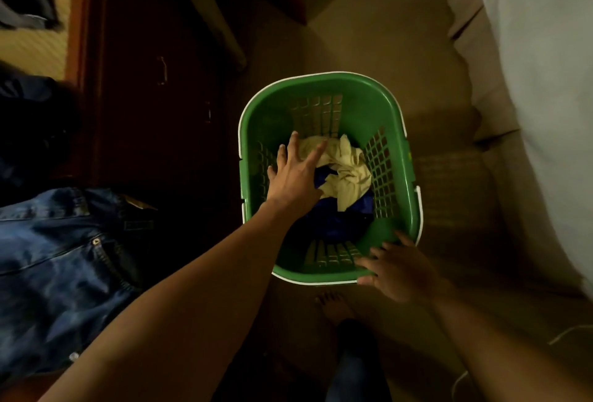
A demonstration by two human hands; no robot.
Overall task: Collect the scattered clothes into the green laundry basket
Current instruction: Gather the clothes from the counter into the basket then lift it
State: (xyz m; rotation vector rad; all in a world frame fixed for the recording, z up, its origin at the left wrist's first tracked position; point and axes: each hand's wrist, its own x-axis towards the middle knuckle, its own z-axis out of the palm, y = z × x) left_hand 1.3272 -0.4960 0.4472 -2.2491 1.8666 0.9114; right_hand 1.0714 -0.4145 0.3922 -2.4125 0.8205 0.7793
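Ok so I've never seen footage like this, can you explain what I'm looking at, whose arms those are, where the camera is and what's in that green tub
There is no machine here. This one picture comes from a camera worn on a person's head, looking down, so the two bare arms belong to the wearer. A bare foot shows below.

The green laundry basket stands on the floor. Inside lie a crumpled cream cloth and a dark blue garment beneath it.

The left hand reaches into the basket with fingers spread, over the cream cloth; it grips nothing. The right hand rests on the near rim, apparently steadying it.

To the left, outside the basket, lie blue jeans. Dark wooden furniture stands behind them, and pale bedding fills the right side.
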